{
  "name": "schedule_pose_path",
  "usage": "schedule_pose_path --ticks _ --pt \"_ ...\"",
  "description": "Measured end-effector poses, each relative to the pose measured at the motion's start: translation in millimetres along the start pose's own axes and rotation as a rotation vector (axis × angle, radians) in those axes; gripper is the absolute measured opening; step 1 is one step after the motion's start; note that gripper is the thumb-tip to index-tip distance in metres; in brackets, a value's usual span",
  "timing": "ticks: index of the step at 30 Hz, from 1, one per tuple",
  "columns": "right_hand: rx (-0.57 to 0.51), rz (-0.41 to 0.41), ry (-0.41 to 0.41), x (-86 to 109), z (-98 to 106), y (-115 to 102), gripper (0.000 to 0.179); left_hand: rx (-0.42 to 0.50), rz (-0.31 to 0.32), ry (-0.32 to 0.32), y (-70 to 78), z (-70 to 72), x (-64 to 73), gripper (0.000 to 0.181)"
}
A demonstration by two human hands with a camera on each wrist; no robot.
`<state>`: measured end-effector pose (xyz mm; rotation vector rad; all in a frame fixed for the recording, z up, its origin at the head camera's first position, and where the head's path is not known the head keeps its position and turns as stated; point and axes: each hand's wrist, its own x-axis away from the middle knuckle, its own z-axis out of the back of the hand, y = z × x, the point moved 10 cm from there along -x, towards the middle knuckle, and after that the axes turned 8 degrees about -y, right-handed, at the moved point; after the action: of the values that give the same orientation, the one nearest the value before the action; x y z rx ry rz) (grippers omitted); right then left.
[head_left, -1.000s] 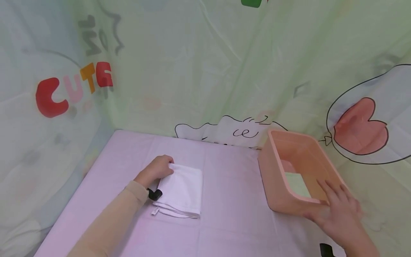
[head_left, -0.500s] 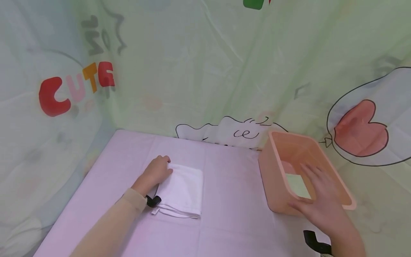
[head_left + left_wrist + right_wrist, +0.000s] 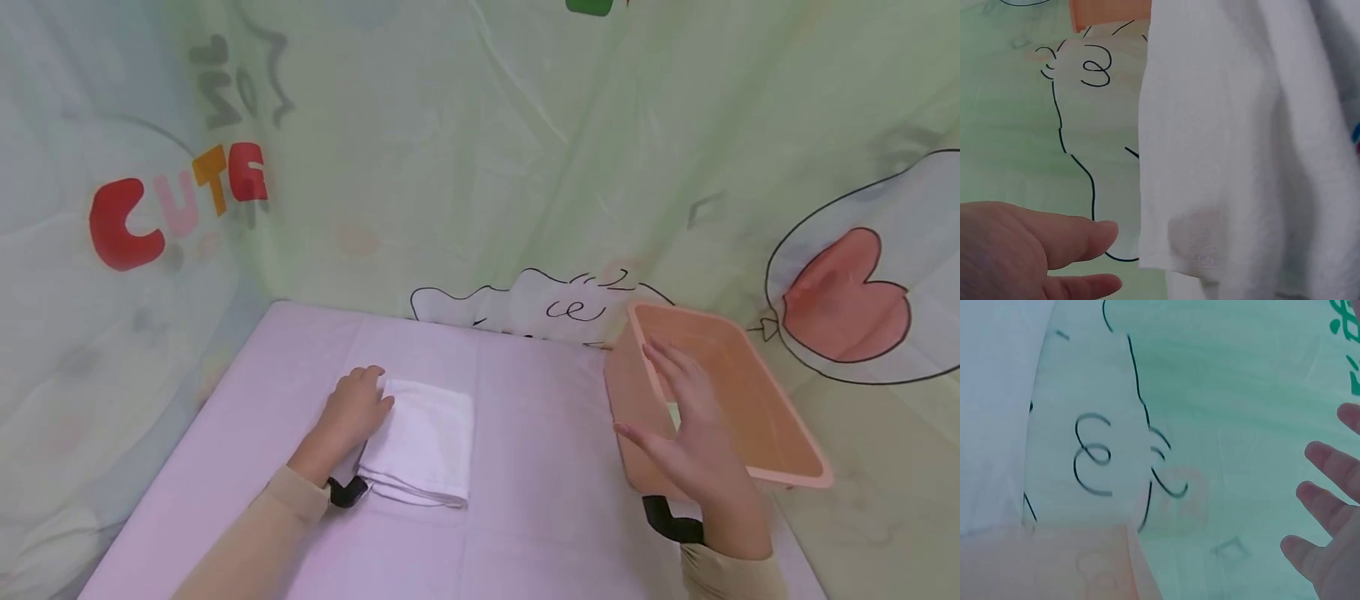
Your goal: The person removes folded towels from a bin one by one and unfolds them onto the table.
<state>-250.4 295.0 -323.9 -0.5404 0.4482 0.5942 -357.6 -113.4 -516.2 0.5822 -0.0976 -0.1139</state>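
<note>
A folded white towel (image 3: 427, 442) lies flat on the lilac tabletop in the head view. My left hand (image 3: 347, 417) is at its upper left edge, the thumb apart from the other fingers and nothing in its grasp. In the left wrist view the towel (image 3: 1229, 137) fills the right side, with a gap between it and the hand (image 3: 1029, 250). My right hand (image 3: 693, 442) holds nothing; its thumb and fingers are spread in front of a peach plastic bin (image 3: 757, 417), hiding part of its near side. The right wrist view shows several spread fingertips of that hand (image 3: 1329, 519).
Inside the bin is a pale green flat piece (image 3: 675, 414), mostly covered by my right hand. Behind the table (image 3: 547, 467) hangs a printed green curtain (image 3: 450, 167), and another printed sheet (image 3: 90, 350) hangs along the left edge.
My right hand has swung left from the bin's near right rim to its left side. My left hand has drawn slightly back from the towel's corner. The towel and bin stay put.
</note>
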Motion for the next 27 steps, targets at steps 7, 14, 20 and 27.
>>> schedule_pose_path --ticks 7,14,20,27 --pt "-0.04 -0.008 -0.063 -18.9 -34 -11 0.106 0.025 0.001 0.013 -1.1 -4.0 13.5 0.063" --pt "-0.019 -0.008 -0.094 -37.6 -63 -17 0.094 0.005 -0.007 0.029 -1.3 -3.0 31.9 0.066" --pt "-0.086 -0.061 -0.173 -54.0 -101 -16 0.087 -0.025 0.004 0.025 -6.5 -3.9 51.0 0.069" --pt "-0.179 -0.112 -0.263 -69.4 -139 -11 0.083 -0.082 0.0 0.053 -4.0 -3.1 66.6 0.07"
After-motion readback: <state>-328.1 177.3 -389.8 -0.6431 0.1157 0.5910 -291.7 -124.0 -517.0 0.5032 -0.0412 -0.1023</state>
